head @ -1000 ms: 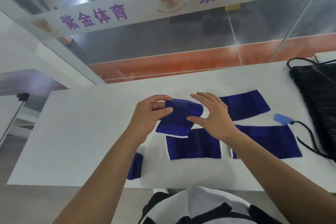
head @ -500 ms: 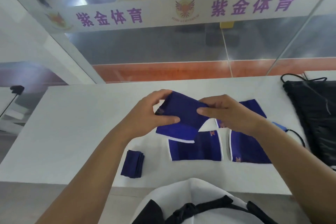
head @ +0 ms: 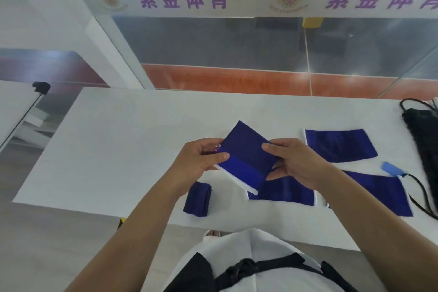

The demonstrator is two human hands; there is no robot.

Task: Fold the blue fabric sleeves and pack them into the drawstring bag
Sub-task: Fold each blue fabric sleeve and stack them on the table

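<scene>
Half-folded blue sleeve (head: 246,156) held above the middle of the tabletop (head: 118,149), left hand (head: 199,159) pinching its left side, right hand (head: 296,161) pinching its right, folded stack (head: 198,199) near the front edge, drawstring bag (head: 424,140) at the right edge

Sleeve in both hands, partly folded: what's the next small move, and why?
Probably fold the sleeve over once more, toward the white hem. The left hand and right hand pinch it off the table, and a strip above the hem is uncovered; the folded stack nearby is much narrower.
</scene>
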